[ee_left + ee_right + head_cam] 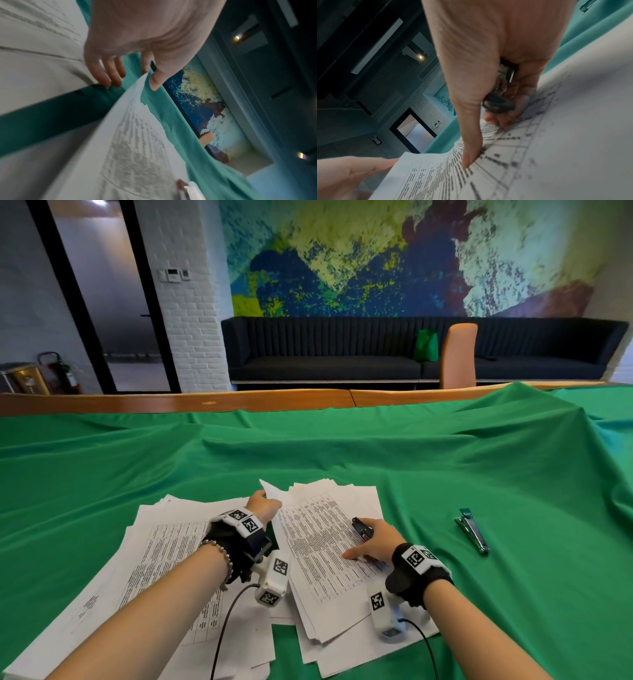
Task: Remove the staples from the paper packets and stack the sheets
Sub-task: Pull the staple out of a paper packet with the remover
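Observation:
Two loose piles of printed sheets lie on the green cloth: a left pile [154,570] and a right pile [329,549]. My left hand [265,503] pinches the far left corner of the top sheet [137,121] of the right pile between thumb and forefinger and lifts it. My right hand [375,541] holds a black staple remover [361,529] in its curled fingers, while its thumb [469,155] presses down on the same pile. In the right wrist view the staple remover [499,102] sits inside the palm.
A teal-handled metal stapler [472,530] lies on the cloth right of the papers. The green cloth [445,474] is wrinkled and rises in a fold at the far right. A wooden table edge [205,402] runs along the back.

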`<state>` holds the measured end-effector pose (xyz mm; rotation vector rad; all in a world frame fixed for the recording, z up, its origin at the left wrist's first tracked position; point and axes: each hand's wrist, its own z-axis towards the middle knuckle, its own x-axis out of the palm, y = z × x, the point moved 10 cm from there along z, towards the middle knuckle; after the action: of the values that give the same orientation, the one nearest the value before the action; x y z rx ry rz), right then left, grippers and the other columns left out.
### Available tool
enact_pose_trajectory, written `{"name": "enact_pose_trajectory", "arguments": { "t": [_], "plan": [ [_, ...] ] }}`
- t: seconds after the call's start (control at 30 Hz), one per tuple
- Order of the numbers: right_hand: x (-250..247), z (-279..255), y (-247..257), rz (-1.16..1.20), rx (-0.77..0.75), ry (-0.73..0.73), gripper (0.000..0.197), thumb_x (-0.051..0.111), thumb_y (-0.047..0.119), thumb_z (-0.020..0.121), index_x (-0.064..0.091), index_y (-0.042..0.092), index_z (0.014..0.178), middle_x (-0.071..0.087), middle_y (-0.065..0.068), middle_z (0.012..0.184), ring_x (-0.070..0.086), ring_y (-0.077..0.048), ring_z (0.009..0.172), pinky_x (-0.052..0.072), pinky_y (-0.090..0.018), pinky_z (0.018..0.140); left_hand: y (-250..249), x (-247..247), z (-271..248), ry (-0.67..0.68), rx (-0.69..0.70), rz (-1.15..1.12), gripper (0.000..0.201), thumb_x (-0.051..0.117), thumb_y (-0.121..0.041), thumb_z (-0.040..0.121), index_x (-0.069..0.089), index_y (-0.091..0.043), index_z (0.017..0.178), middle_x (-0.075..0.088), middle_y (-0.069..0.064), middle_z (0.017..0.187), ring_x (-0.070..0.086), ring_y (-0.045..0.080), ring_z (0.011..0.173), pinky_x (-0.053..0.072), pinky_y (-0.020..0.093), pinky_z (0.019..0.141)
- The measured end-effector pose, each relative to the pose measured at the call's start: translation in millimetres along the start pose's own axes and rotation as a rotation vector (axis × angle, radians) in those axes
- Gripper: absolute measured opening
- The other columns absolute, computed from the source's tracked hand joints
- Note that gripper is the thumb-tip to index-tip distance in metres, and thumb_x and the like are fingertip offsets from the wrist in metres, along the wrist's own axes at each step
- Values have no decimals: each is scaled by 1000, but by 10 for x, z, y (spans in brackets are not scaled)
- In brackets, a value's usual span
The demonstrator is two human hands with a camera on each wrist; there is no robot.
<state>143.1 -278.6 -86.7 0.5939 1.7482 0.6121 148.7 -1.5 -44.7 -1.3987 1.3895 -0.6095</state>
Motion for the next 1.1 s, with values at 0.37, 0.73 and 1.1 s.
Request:
{"name": "enact_pose_trajectory", "arguments": {
  "t": [0.37,0.73,1.1],
  "plan": [
    [-8,17,44,35,-42,66,83,85,45,66,50,22,137,63,-2,121,62,-16,99,48,-28,92,-174,-139,162,-56,240,184,69,40,15,84,48,-26,138,54,14,135,54,25,68,42,28,56],
    [-923,-337,316,302,-111,-26,28,66,26,92,60,5,109,53,0,61,48,-11,45,43,-22,46,-680,14,-298,423,188,-379,37,49,8,93,68,-15,114,68,2,111,56,9,61,51,15,50],
    [-418,-464,382,88,-74,192,25,61,29,94,57,11,111,58,-3,68,54,-14,49,49,-25,49,165,314,-482,462,89,228,25,57,13,84,73,-3,96,67,3,69,51,11,57,43,19,50]
  ]
}}
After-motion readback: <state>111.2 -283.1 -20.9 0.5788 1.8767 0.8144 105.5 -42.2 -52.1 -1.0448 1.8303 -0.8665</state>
